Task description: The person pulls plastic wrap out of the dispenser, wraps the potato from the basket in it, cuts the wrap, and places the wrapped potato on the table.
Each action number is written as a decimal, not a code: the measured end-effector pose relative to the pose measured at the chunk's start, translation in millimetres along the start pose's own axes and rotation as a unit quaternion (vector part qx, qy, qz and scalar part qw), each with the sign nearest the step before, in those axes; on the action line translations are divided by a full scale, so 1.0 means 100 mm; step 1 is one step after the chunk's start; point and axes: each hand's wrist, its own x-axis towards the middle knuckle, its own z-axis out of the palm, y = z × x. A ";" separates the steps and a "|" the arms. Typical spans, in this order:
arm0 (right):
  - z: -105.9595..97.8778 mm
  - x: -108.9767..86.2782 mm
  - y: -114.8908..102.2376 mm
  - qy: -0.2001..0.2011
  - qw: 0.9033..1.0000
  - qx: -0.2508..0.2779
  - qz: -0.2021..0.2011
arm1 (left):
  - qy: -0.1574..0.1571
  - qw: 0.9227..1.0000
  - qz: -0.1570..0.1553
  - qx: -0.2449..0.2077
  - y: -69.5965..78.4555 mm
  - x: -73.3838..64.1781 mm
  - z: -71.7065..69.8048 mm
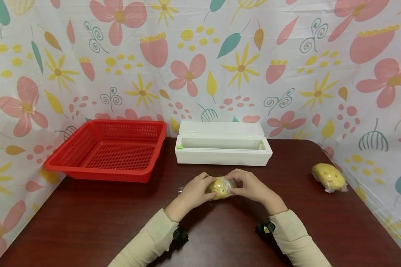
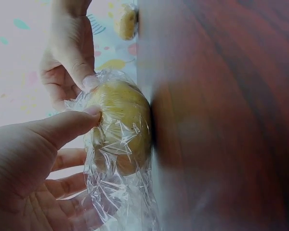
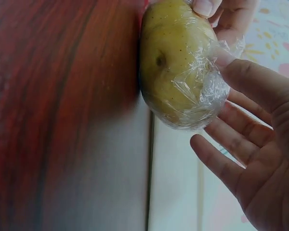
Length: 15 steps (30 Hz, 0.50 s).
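A yellow potato (image 1: 219, 188) partly covered in clear plastic wrap (image 2: 118, 192) lies on the table, between both hands. My left hand (image 1: 196, 190) grips it from the left, its thumb pressing on the top in the left wrist view, while loose film trails below. From the right, my right hand (image 1: 252, 187) holds the wrapped end, with the thumb (image 3: 248, 79) on the crumpled film. In the right wrist view, the side facing the camera shows a dark eye in the skin.
A red plastic basket (image 1: 97, 171) stands at the back left. Behind the hands is a long white box (image 1: 224, 157) with its lid raised and a small green piece at its left corner. Another wrapped potato (image 1: 329, 177) lies near the table's right edge.
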 end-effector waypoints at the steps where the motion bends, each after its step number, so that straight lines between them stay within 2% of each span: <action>1: 0.00 0.00 -0.01 0.003 1.000 0.001 -0.001 | 0.001 1.000 0.001 -0.001 0.00 0.00 0.00; 9: 0.00 0.03 -0.04 0.029 0.999 0.012 -0.005 | -0.001 1.000 -0.002 -0.007 0.00 0.01 -0.02; 15: 0.03 0.01 -0.02 0.020 1.000 0.010 -0.013 | -0.014 1.000 -0.005 -0.009 -0.01 -0.01 -0.05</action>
